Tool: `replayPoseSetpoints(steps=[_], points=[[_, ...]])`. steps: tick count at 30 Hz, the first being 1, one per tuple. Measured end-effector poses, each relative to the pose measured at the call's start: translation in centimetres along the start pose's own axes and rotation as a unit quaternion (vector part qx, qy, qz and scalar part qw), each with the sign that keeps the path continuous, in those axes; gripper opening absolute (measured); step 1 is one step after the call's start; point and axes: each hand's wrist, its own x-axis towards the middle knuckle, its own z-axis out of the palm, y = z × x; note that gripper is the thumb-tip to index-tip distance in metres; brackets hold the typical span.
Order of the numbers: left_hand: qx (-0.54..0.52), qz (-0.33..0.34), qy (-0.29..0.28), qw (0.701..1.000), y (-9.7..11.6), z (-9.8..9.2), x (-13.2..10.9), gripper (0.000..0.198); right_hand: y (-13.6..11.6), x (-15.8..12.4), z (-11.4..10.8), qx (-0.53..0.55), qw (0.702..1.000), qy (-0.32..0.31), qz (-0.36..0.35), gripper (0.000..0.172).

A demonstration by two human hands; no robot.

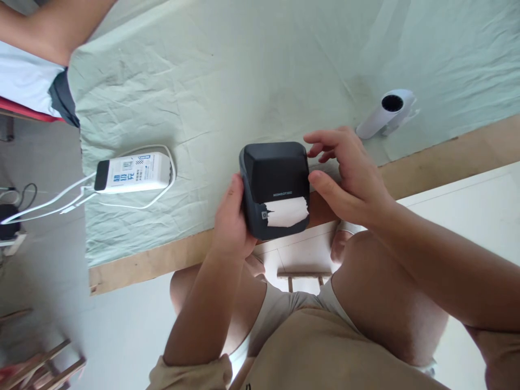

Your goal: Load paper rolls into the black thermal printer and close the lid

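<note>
A small dark grey label printer (276, 179) sits at the near edge of the table, with a torn strip of white paper (286, 212) sticking out of its front slot. My left hand (231, 222) grips the printer's left side, fingers wrapped round it. My right hand (345, 173) is at the printer's right side, thumb against its edge and fingers spread and bent above the cloth. A white paper roll (384, 114) lies on the cloth beyond my right hand.
A pale green cloth (244, 76) covers the table, with a bare wooden edge (439, 157) in front. A white power bank (132, 173) with white cables lies at the left. Another person's arm (49, 27) shows at the top left. My knees are under the table edge.
</note>
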Motion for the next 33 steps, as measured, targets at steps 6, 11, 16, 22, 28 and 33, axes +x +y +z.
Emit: replayPoseSetpoints(steps=[6,11,16,22,28,33], points=[[-0.036,0.011,0.0,0.999,0.3,0.1,-0.1,0.035,-0.4,0.2,-0.4,0.02,0.999,-0.041,0.001,0.048],[-0.021,0.006,-0.026,0.999,0.3,0.0,-0.1,0.03,-0.8,0.6,-1.3,-0.026,0.998,-0.037,-0.046,0.047],[-0.004,0.014,-0.003,1.0,0.2,-0.1,0.1,0.028,-1.9,0.8,-1.4,-0.065,0.988,0.035,-0.132,0.02],[0.002,0.003,-0.007,1.0,0.1,-0.3,0.3,0.028,-2.7,1.0,-0.6,0.055,0.984,0.172,0.002,0.016],[0.041,0.005,-0.044,0.998,0.2,-0.1,-0.1,0.039,-3.0,1.9,-0.1,-0.121,0.988,0.092,-0.017,0.012],[0.128,0.047,-0.148,0.98,0.5,-0.8,-0.3,0.049,-3.1,2.0,-1.1,-0.224,0.971,-0.081,-0.027,0.019]])
